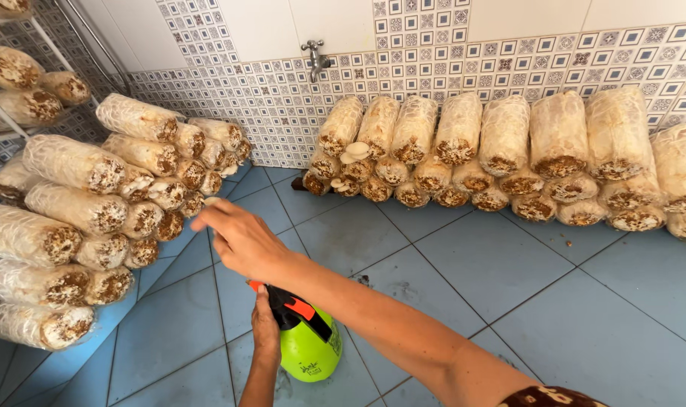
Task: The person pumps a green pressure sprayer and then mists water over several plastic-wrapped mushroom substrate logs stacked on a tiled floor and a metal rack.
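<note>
My left hand (266, 330) grips the black and orange handle of a bright green pump sprayer bottle (310, 350), held low over the blue floor. My right hand (241, 237) crosses above it and reaches left, its fingertips drawn together at the brown end of one mushroom grow bag in the left stack (94, 215). Whether those fingertips pinch anything is unclear. The bags are pale, white-webbed cylinders lying on their sides with crumbly brown ends facing out.
A second row of the same bags (509, 158) leans against the patterned tiled back wall, one with a pale mushroom (353, 154) growing out. A metal tap (315, 59) sticks out above. A white rack (19, 83) with more bags stands far left. Blue floor tiles (471, 271) lie between.
</note>
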